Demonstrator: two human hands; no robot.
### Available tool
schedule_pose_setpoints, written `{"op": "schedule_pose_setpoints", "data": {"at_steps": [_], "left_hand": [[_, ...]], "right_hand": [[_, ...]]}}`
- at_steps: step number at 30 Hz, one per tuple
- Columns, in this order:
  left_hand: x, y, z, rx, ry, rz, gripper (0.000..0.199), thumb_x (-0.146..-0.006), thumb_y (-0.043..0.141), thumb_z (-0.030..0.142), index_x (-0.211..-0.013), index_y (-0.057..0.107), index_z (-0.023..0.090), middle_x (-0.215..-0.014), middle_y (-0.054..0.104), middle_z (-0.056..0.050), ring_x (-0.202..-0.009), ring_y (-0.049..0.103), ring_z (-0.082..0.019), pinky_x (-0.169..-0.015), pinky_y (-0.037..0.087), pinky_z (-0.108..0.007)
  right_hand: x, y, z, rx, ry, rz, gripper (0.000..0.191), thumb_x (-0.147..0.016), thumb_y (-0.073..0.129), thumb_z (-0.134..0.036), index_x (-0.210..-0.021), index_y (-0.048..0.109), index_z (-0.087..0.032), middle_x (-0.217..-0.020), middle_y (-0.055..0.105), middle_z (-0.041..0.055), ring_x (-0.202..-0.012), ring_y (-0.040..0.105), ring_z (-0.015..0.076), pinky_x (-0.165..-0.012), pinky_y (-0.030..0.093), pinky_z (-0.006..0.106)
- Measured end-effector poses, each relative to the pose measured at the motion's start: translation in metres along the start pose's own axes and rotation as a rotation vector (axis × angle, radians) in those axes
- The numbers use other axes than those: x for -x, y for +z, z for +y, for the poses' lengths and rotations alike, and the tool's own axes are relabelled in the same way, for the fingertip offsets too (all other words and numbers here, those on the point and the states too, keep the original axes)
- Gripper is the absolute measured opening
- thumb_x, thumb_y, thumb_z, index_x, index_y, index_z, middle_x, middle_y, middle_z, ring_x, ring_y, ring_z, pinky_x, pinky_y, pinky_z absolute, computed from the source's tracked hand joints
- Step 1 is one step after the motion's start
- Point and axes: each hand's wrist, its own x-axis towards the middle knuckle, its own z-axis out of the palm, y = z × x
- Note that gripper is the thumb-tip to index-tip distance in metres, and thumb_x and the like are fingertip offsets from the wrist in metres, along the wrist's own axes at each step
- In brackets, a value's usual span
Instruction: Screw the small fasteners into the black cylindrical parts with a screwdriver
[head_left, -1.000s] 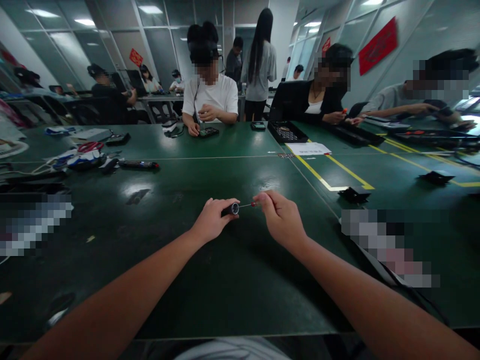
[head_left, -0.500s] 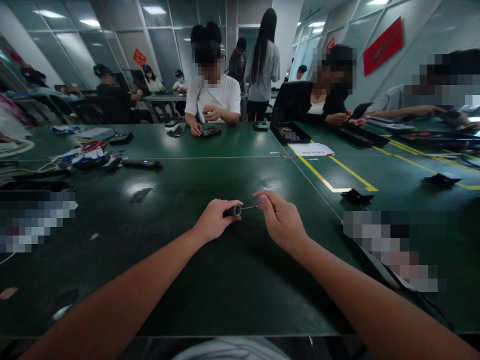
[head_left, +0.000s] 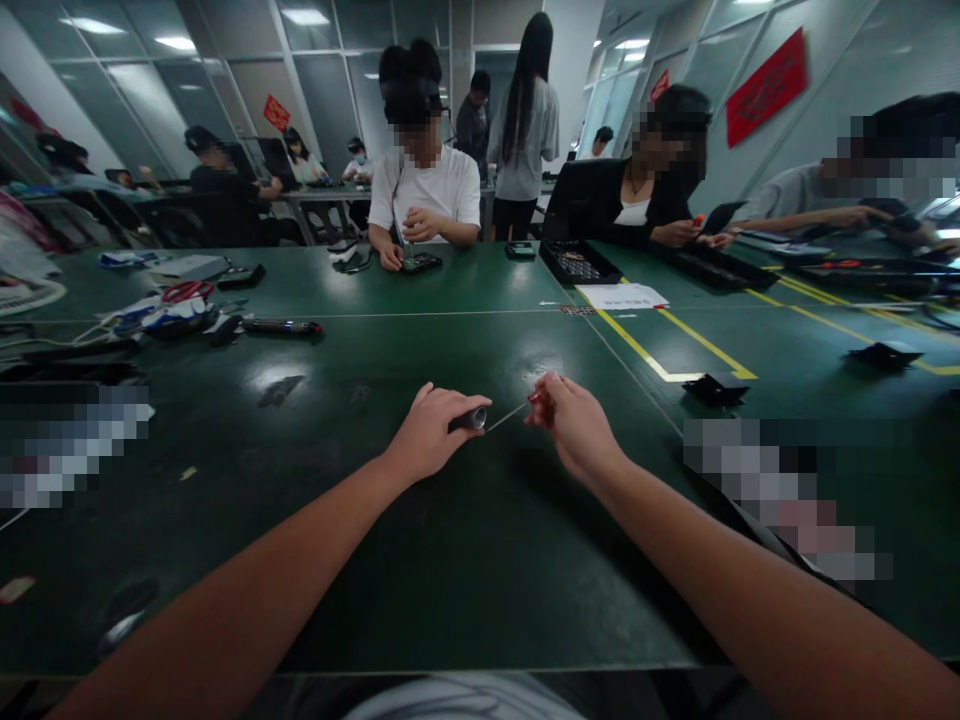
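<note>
So the left hand (head_left: 424, 432) was wrapped around a dark tube (head_left: 470, 419), thumb below and fingers over the top, with the open end poking out toward the other hand. I'd guess that grip was for steadiness, and it left the mouth uncovered. The right hand (head_left: 576, 425) had its fingertips pinched together on a thin driver (head_left: 506, 417), which slanted down and left to the tube's lower rim. Pinching at the red end probably gave finer control over the tip, and both hands were just above the table (head_left: 420, 590), so the near part of it was out of the way.

Hard bits: most of the tube was buried in the left palm, and the right fingers covered nearly all of the handle. Couldn't tell if the tip was touching the rim or just in front of it, and the inside was too small to read. Something black and folded (head_left: 716, 389) was off to the right hand's right, shape unclear. Farther out on either side of the hands, pixelated patches (head_left: 787, 500) hid whatever was there.
</note>
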Motion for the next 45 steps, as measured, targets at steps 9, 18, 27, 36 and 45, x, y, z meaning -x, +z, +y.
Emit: {"op": "schedule_pose_setpoints", "data": {"at_steps": [9, 18, 27, 36, 45], "left_hand": [[0.0, 0.001, -0.002, 0.006, -0.069, 0.015, 0.038, -0.093, 0.067, 0.029, -0.13, 0.063, 0.031, -0.111, 0.069, -0.002, -0.111, 0.059, -0.024, -0.118, 0.024, -0.059], [0.0, 0.0, -0.001, 0.027, -0.078, 0.021, 0.037, -0.091, 0.07, 0.03, -0.127, 0.065, 0.03, -0.112, 0.07, -0.002, -0.111, 0.06, -0.024, -0.118, 0.022, -0.059], [0.0, 0.001, -0.003, 0.01, -0.08, 0.017, 0.038, -0.089, 0.072, 0.032, -0.127, 0.066, 0.031, -0.111, 0.07, -0.003, -0.11, 0.059, -0.025, -0.118, 0.021, -0.06], [0.0, 0.0, -0.006, -0.006, -0.096, 0.022, 0.039, -0.089, 0.071, 0.04, -0.126, 0.066, 0.031, -0.113, 0.07, -0.004, -0.113, 0.059, -0.027, -0.119, 0.021, -0.06], [-0.001, -0.001, -0.007, 0.049, -0.142, 0.045, 0.041, -0.088, 0.073, 0.042, -0.125, 0.066, 0.028, -0.117, 0.071, -0.004, -0.113, 0.061, -0.027, -0.116, 0.026, -0.059]], "right_hand": [[0.004, 0.001, 0.004, 0.076, -0.246, 0.018, 0.027, -0.097, 0.051, -0.049, -0.094, 0.057, -0.022, -0.076, 0.062, -0.001, -0.066, 0.061, 0.0145, -0.067, 0.054, 0.033], [0.007, 0.002, 0.002, 0.15, -0.301, -0.027, 0.027, -0.098, 0.051, -0.047, -0.098, 0.057, -0.021, -0.079, 0.065, -0.0004, -0.067, 0.062, 0.0145, -0.067, 0.052, 0.033], [0.011, 0.001, -0.004, 0.294, -0.32, -0.024, 0.026, -0.101, 0.046, -0.046, -0.097, 0.055, -0.021, -0.079, 0.065, 0.0007, -0.069, 0.061, 0.0159, -0.069, 0.049, 0.034], [0.013, -0.002, -0.008, 0.419, -0.387, 0.064, 0.025, -0.102, 0.043, -0.044, -0.096, 0.055, -0.022, -0.076, 0.064, 0.0006, -0.069, 0.061, 0.0171, -0.067, 0.047, 0.034], [0.016, 0.0, -0.013, 0.409, -0.427, 0.121, 0.021, -0.102, 0.043, -0.039, -0.095, 0.055, -0.023, -0.075, 0.064, 0.0003, -0.07, 0.061, 0.0172, -0.068, 0.047, 0.034]]}}
